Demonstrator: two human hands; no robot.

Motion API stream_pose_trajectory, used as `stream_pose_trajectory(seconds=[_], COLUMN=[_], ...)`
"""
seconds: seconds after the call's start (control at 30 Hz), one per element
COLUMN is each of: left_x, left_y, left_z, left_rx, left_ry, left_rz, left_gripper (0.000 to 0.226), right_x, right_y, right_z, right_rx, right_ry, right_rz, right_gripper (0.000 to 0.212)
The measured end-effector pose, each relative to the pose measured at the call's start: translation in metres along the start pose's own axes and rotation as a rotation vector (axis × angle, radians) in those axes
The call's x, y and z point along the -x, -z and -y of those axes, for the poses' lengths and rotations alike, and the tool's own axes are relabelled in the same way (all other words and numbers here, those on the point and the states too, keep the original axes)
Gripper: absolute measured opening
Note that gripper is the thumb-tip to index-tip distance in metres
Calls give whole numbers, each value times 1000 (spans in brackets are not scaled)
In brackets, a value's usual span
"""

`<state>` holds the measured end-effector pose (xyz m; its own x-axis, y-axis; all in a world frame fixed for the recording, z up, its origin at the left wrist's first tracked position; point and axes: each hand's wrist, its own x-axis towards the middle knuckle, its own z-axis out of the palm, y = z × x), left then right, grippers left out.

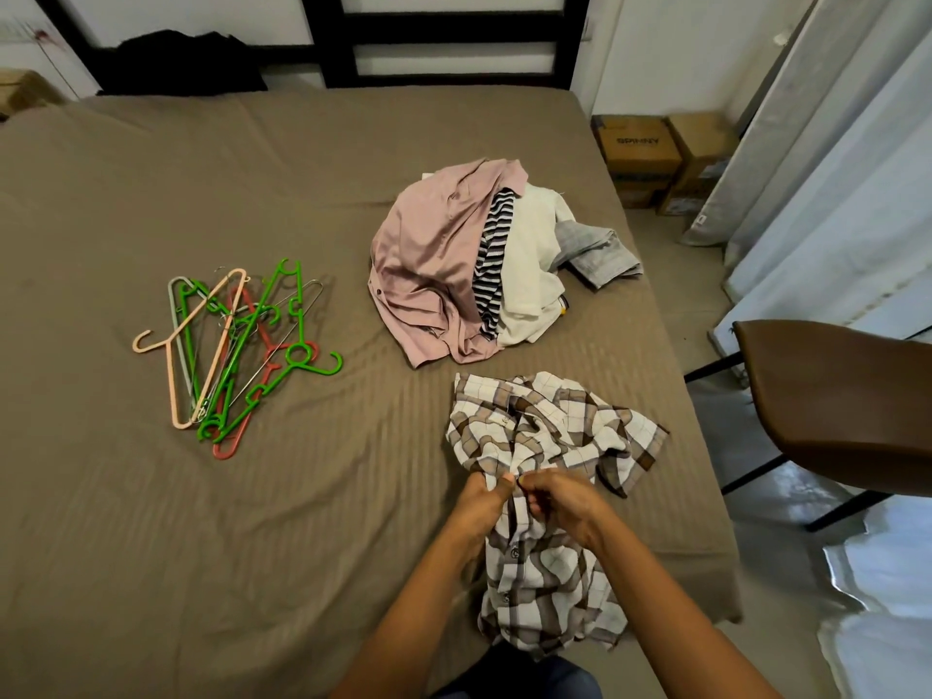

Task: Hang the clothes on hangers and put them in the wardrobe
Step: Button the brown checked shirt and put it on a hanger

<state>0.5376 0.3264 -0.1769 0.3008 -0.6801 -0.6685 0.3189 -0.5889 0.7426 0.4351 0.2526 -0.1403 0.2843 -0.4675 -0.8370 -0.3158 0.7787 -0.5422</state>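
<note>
A brown-and-white checked shirt lies crumpled on the bed near its front right edge, part of it hanging over the edge. My left hand and my right hand both pinch the shirt's button placket, thumbs close together. Behind the shirt sits a pile of clothes: a pink shirt, a striped garment, a white one and a grey one. Several plastic and wire hangers, green, peach, red and grey, lie in a heap on the left of the bed. No wardrobe is in view.
The bed has a brown striped sheet and a black headboard. A black garment lies at the head. A brown chair stands right of the bed. Cardboard boxes and white curtains are at the far right.
</note>
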Motion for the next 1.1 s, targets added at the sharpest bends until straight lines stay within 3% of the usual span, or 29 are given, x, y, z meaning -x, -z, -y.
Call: stream_pose_trajectory(seconds=[0.13,0.27,0.4,0.57,0.73,0.9,1.07,1.1], left_x=[0,0,4,-9,-15,-17,-16,-17], left_y=[2,3,3,3,-3,-4,-7,-8], left_z=[-1,9,4,-18,-25,-27,-28,-27], left_rx=[-10,-22,162,384,459,484,498,516], left_ry=[-25,-1,69,253,277,301,266,259], left_rz=[102,178,112,20,-10,-82,-101,-103], left_gripper=[29,63,22,28,4,9,17,17], right_x=[-10,-12,-15,-12,-8,-14,-14,-13], right_y=[-4,-9,-7,-3,-2,7,11,10], right_z=[0,15,14,1,-3,1,5,6], right_rx=[20,204,241,37,-69,-86,-95,-98], right_ry=[160,199,233,279,319,315,449,464], right_rz=[-184,-278,-283,-141,-44,-217,-407,-420], right_gripper=[18,19,25,8,12,27,3,8])
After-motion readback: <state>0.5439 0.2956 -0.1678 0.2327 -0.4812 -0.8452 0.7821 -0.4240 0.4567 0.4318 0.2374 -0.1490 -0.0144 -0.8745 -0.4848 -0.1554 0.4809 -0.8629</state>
